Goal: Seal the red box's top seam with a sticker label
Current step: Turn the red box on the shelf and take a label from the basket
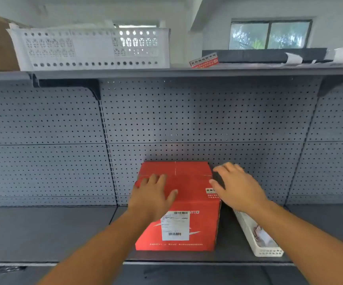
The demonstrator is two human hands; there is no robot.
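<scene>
A red box (195, 229) stands on the grey shelf (43, 233), its back against the pegboard. A white shipping label (174, 225) is stuck on its front face. My left hand (152, 196) lies flat on the left part of the box top, fingers spread. At the box's right top edge, my right hand (238, 186) has its fingers apart and its thumb beside a red and white sticker label (211, 193) on the top near the front right corner. Neither hand grips anything.
A small white basket (257, 235) with papers sits on the shelf right of the box. On the upper shelf are a large white perforated basket (92, 48), a red sticker sheet (204, 60) and a dark tray (265, 55). Grey pegboard (187, 120) backs the shelf.
</scene>
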